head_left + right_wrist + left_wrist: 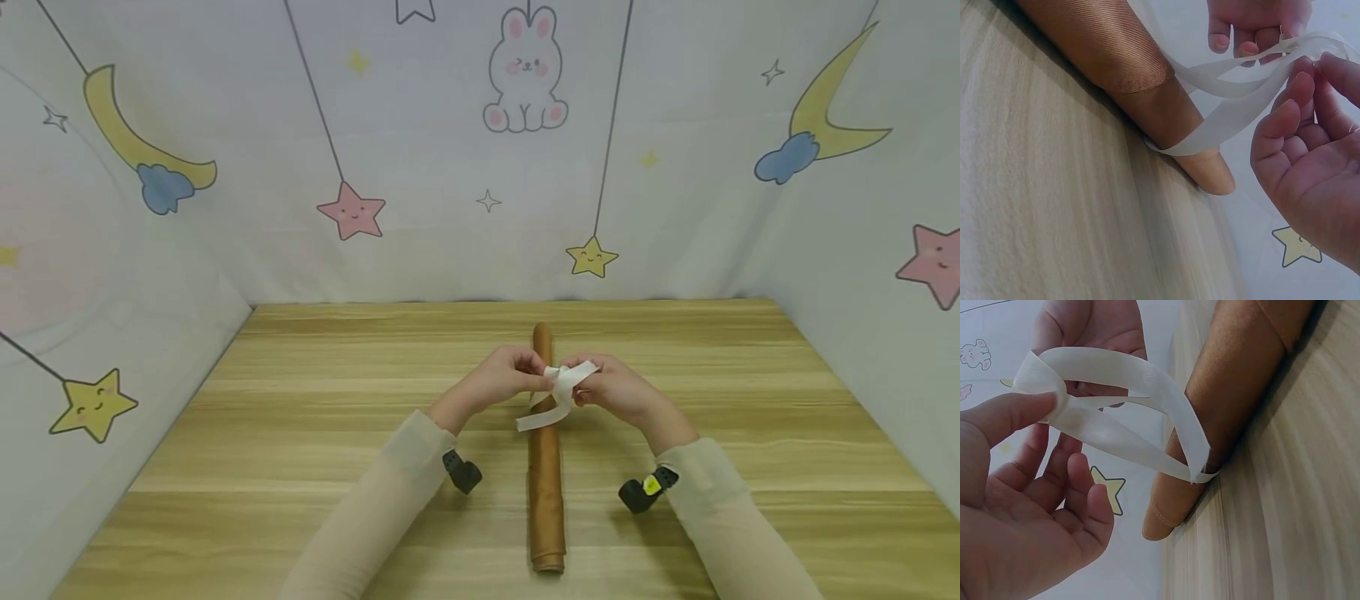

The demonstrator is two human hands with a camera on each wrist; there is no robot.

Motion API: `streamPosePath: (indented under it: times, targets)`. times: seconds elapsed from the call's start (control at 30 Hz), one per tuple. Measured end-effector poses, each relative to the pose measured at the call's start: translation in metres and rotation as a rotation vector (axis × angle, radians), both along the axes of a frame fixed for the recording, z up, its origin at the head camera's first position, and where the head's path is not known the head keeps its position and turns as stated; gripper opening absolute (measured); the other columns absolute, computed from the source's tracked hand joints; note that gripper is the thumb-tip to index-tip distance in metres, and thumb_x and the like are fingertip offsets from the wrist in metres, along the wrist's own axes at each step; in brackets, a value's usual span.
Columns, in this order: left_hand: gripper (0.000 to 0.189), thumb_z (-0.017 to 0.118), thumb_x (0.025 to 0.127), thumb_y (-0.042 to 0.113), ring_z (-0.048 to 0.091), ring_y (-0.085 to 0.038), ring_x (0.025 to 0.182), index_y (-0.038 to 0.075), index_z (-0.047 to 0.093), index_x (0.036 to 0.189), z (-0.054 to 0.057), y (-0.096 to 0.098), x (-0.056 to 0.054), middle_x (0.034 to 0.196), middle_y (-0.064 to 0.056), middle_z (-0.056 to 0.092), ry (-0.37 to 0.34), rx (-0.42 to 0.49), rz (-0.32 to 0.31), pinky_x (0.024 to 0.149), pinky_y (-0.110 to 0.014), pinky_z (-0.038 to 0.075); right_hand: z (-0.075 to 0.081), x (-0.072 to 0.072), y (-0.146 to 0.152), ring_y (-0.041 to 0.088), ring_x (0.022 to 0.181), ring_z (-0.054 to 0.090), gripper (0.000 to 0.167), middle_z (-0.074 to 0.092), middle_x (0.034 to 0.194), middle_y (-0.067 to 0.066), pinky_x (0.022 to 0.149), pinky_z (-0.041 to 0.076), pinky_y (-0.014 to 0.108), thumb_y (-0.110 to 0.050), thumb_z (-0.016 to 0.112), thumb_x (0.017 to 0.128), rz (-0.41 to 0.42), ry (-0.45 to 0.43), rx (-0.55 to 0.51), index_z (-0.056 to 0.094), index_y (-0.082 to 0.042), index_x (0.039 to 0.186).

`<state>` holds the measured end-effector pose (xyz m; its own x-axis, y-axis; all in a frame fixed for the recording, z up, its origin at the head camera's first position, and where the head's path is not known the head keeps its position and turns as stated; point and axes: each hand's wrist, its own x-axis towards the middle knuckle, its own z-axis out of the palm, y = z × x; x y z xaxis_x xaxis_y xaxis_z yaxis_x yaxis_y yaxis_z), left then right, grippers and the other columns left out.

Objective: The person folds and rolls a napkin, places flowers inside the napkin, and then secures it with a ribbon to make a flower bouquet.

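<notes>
A long brown roll of cloth [546, 483] lies lengthwise on the table, its narrow end pointing away. White ribbon [1110, 431] passes round the roll near that far end and rises to both hands in a loop. My left hand [504, 375] pinches the ribbon between thumb and forefinger above the roll, the other fingers loosely curled. From the right side, my right hand [618, 389] pinches the ribbon with thumb and forefinger, close to the left fingertips. One loose ribbon tail [534, 422] hangs across the roll toward the left.
The wood-grain table [337, 467] extends to both sides of the roll. Behind it and at the sides hangs a white cloth backdrop [435, 242] printed with stars, moons and a rabbit. A small black camera [462, 473] is strapped to the left wrist, another [641, 493] to the right.
</notes>
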<state>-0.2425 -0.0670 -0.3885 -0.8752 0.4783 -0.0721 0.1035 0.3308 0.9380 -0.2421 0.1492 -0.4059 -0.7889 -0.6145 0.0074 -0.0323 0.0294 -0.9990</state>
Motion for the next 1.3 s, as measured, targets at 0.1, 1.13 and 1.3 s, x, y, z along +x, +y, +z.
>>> streamPosePath:
  times: [0.1, 1.13, 1.3]
  targets:
    - [0.011, 0.069, 0.088, 0.011, 0.055, -0.012, 0.082, 0.003, 0.061, 0.090, -0.0006, -0.0004, -0.0012, 0.086, -0.001, 0.061, 0.007, -0.003, -0.008, 0.090, -0.047, 0.049, -0.0008, -0.0006, 0.0000, 0.010, 0.075, 0.049, 0.032, 0.059, 0.079, -0.009, 0.070, 0.043, 0.025, 0.000, 0.044, 0.096, 0.000, -0.005, -0.004, 0.065, -0.024, 0.090]
    - [0.011, 0.067, 0.090, 0.011, 0.059, -0.013, 0.084, 0.001, 0.064, 0.094, -0.0076, -0.0003, -0.0011, 0.089, -0.003, 0.067, -0.002, -0.009, -0.058, 0.089, -0.043, 0.048, -0.0007, 0.0019, -0.0031, 0.008, 0.076, 0.051, 0.026, 0.062, 0.085, -0.008, 0.071, 0.043, 0.024, -0.004, 0.043, 0.100, 0.000, -0.027, -0.004, 0.064, -0.019, 0.094]
    - [0.011, 0.068, 0.089, 0.010, 0.058, -0.013, 0.084, 0.001, 0.065, 0.094, -0.0083, -0.0002, -0.0011, 0.088, -0.003, 0.066, -0.007, -0.010, -0.053, 0.090, -0.046, 0.047, -0.0005, 0.0020, -0.0033, 0.008, 0.076, 0.051, 0.026, 0.062, 0.086, -0.009, 0.071, 0.043, 0.024, -0.004, 0.044, 0.100, 0.012, -0.023, -0.011, 0.064, -0.019, 0.094]
